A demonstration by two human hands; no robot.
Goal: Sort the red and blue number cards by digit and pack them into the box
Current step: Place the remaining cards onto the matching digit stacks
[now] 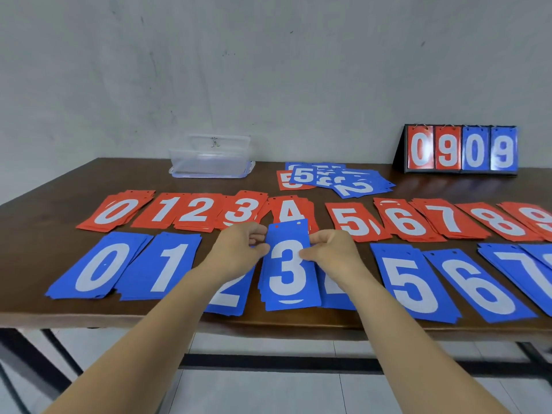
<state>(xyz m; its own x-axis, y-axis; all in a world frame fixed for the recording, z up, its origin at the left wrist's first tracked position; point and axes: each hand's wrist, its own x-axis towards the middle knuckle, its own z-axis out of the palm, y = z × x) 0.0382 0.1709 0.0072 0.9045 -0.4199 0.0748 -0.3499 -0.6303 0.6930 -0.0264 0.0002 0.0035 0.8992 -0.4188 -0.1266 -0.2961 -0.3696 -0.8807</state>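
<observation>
A blue 3 card stack (288, 273) lies in the middle of the near row. My left hand (239, 249) pinches its left edge and my right hand (333, 249) pinches its right edge. Red stacks run across the far row from red 0 (115, 212) through red 4 (291, 212) to red 9 (534, 218). In the near row lie blue 0 (100, 267), blue 1 (167, 264), a blue 2 (227, 294) partly under my left arm, blue 5 (412, 282) and blue 6 (478, 286). A clear plastic box (210, 158) stands at the back.
An unsorted heap of mostly blue cards (334, 179) lies behind the red row. A flip scoreboard (461, 150) reading 0909 stands at the back right. The dark wooden table (44, 234) ends close to me, with floor tiles below. A grey wall rises behind.
</observation>
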